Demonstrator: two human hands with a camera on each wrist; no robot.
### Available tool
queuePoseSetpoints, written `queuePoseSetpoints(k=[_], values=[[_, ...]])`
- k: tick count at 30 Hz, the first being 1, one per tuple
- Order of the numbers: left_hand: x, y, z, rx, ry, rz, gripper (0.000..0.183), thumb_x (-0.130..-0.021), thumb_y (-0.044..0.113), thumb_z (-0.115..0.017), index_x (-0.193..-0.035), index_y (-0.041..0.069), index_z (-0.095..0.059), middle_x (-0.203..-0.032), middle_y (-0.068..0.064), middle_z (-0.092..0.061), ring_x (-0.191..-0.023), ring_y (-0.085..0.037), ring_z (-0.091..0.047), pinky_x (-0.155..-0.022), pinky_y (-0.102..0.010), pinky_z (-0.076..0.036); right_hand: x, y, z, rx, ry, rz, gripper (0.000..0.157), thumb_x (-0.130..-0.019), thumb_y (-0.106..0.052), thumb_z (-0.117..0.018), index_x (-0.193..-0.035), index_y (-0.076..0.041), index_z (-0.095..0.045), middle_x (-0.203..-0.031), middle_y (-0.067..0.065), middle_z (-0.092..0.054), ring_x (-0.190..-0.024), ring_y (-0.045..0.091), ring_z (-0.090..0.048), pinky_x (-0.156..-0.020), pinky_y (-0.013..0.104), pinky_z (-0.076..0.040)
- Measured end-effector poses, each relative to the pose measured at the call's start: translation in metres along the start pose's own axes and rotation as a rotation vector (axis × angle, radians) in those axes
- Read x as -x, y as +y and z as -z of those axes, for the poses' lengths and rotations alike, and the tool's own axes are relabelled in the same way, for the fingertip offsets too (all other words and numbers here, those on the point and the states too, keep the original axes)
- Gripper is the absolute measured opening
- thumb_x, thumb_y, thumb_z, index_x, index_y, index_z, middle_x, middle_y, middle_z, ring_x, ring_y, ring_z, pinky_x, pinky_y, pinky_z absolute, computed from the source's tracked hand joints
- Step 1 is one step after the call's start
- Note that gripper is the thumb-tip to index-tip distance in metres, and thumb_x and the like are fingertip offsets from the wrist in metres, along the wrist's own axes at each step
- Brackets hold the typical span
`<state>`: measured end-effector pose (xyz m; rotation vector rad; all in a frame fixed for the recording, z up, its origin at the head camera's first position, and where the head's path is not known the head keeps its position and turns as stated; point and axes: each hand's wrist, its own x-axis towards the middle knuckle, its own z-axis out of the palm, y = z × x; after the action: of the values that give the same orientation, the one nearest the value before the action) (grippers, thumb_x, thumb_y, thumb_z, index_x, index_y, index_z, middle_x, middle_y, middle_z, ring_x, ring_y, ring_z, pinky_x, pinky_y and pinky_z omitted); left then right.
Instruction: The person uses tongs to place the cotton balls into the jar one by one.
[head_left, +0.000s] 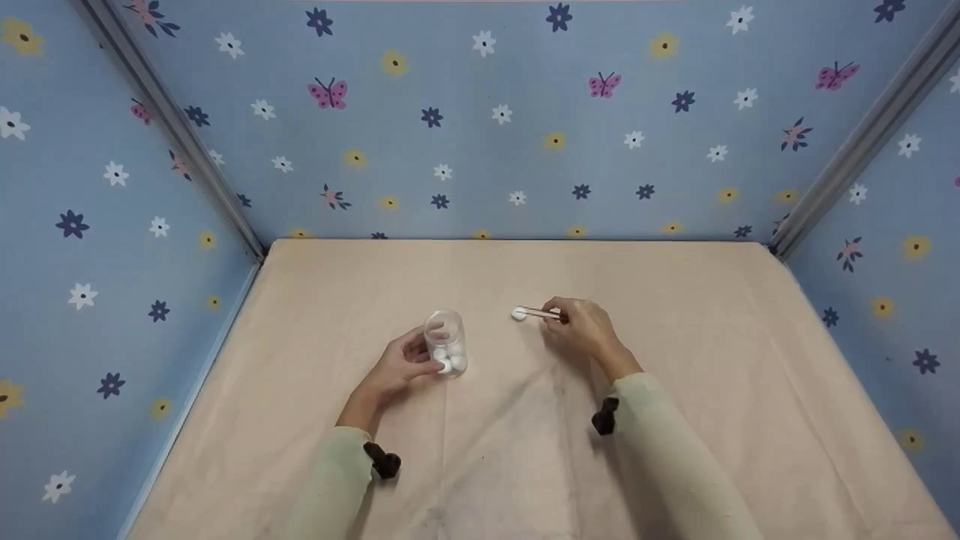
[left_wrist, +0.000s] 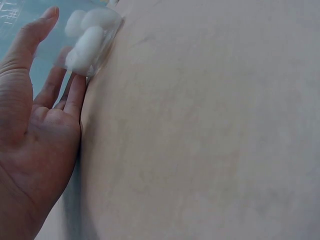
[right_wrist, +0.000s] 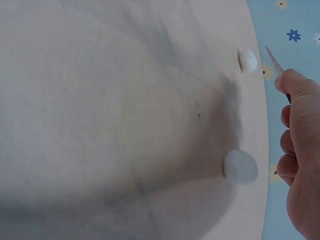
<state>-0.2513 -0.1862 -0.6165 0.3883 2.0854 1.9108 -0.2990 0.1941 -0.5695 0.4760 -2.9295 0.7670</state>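
Observation:
My left hand grips a clear plastic jar, thumb in front and fingers behind. Several white cotton balls lie in the bottom of the jar, which has no lid on. In my right hand is a pair of slim tweezers, pointing left. Their tips overlap a white cotton ball in the head view, but the right wrist view shows the tips apart from the cotton ball. A second cotton ball sits on the cloth near my right hand, hidden in the head view.
A pale peach cloth with creases covers the table. Blue flowered panels stand behind it and on both sides, with grey metal posts at the corners. Dark devices are strapped at both wrists.

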Motion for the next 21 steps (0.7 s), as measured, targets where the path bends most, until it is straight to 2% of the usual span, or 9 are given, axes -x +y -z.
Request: queuePoseSetpoints(k=[6, 13, 18, 21], values=[[0.0005, 0.0004, 0.0000, -0.004, 0.010, 0.006, 0.083, -0.100, -0.002, -0.081, -0.171, -0.003, -0.040, -0.168, -0.029, -0.054, -0.158, -0.044, -0.053, -0.117, -0.020, -0.053, -0.0010, 0.0035, -0.0026, 0.013, -0.015, -0.003, 0.018, -0.106, -0.021, -0.078, -0.122, -0.016, -0.084, -0.093, 0.010, -0.080, -0.076, 0.021, -0.058, -0.072, 0.037, -0.045], [-0.0009, -0.0003, -0.0001, -0.005, 0.003, 0.001, 0.080, -0.100, -0.003, -0.080, -0.170, -0.003, -0.042, -0.169, -0.029, -0.053, -0.159, -0.044, -0.053, -0.119, -0.023, -0.053, -0.0009, 0.0069, -0.0055, 0.005, -0.052, -0.039, 0.019, -0.107, -0.022, -0.078, -0.123, -0.016, -0.084, -0.099, 0.010, -0.081, -0.082, 0.023, -0.063, -0.078, 0.042, -0.051], [-0.0001, 0.0016, 0.0001, -0.016, 0.002, -0.009, 0.079, -0.100, -0.004, -0.080, -0.169, -0.004, -0.043, -0.169, -0.031, -0.052, -0.160, -0.046, -0.052, -0.120, -0.024, -0.051, 0.0006, 0.0081, -0.0077, -0.023, -0.065, -0.072, 0.017, -0.107, -0.023, -0.077, -0.122, -0.017, -0.083, -0.100, 0.008, -0.081, -0.085, 0.021, -0.063, -0.080, 0.042, -0.051], [0.0009, 0.0025, 0.0000, -0.010, 0.002, -0.005, 0.080, -0.099, -0.004, -0.081, -0.170, -0.003, -0.043, -0.168, -0.030, -0.054, -0.159, -0.045, -0.053, -0.118, -0.023, -0.053, 0.0019, 0.0090, -0.0094, -0.032, -0.052, -0.055, 0.016, -0.107, -0.023, -0.077, -0.120, -0.017, -0.084, -0.099, 0.008, -0.082, -0.084, 0.021, -0.062, -0.080, 0.041, -0.051]])
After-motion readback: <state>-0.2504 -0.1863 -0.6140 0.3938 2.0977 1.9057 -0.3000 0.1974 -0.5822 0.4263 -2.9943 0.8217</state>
